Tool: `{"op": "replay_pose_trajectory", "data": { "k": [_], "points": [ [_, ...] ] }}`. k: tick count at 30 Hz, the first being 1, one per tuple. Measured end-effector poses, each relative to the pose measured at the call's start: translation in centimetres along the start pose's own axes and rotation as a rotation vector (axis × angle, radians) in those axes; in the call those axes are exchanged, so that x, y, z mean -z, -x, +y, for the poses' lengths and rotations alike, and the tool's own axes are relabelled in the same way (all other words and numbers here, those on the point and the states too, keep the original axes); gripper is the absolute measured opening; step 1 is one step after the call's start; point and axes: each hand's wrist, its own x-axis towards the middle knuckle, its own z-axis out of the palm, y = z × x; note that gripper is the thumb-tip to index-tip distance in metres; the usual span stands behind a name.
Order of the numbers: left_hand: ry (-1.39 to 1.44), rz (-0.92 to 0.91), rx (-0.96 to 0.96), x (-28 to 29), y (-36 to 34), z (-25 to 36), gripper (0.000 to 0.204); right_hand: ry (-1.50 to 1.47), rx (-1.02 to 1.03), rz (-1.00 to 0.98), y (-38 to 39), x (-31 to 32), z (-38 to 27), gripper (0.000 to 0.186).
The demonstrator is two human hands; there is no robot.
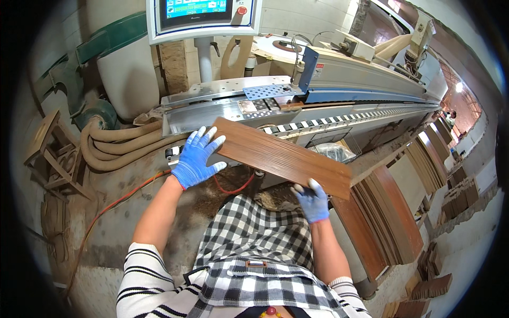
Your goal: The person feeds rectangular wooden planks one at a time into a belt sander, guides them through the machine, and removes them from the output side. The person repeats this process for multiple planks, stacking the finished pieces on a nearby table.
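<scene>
The right hand (312, 204) grasps a brown board (281, 153) by its near edge, on the long machine's (366, 79) near side. The left hand (195, 160), fingers spread, touches the board's left end.

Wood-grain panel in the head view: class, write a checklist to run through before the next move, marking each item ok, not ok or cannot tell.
1. Both hands gloved: ok; left hand and right hand wear blue.
2. Right hand at the wood-grain panel: ok, at its near edge.
3. Left grip firm: cannot tell; the fingers are spread at the panel's left end.
4. Panel lying flat on the metal machine table: not ok.
5. Control screen lit: ok.
6. Orange hose clear of the feet: cannot tell; feet hidden.
</scene>
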Motion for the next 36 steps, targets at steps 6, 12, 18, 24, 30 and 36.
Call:
{"op": "replay_pose_trajectory", "data": {
  "k": [6, 12, 18, 24, 30, 36],
  "points": [
    [-0.191, -0.101, 0.162, -0.8, 1.6, -4.6, 0.060, -0.087, -0.220, -0.049, -5.7, -5.5, 4.7, 0.036],
    [-0.242, -0.152, 0.386, -1.2, 0.7, -8.1, 0.061, 0.029, -0.143, -0.308, -4.9, -5.0, 4.4, 0.056],
    [-0.246, -0.268, 0.610, -1.3, -2.5, -9.0, 0.064, 0.556, 0.050, 0.109, -2.9, 4.3, -0.2, 0.038],
    [-0.242, -0.264, 0.748, -2.2, -5.8, -9.0, 0.066, 1.884, 0.337, 0.340, -2.2, 16.5, -4.2, 0.042],
    [-0.227, -0.175, 0.765, -3.7, -6.1, -9.5, 0.068, 2.593, 0.277, 0.169, -1.7, 20.1, -5.3, 0.049],
    [-0.243, -0.120, 0.753, -4.0, -5.7, -9.4, 0.067, 2.585, 0.352, 0.177, -1.4, 20.6, -4.4, 0.035]
  ]
}}
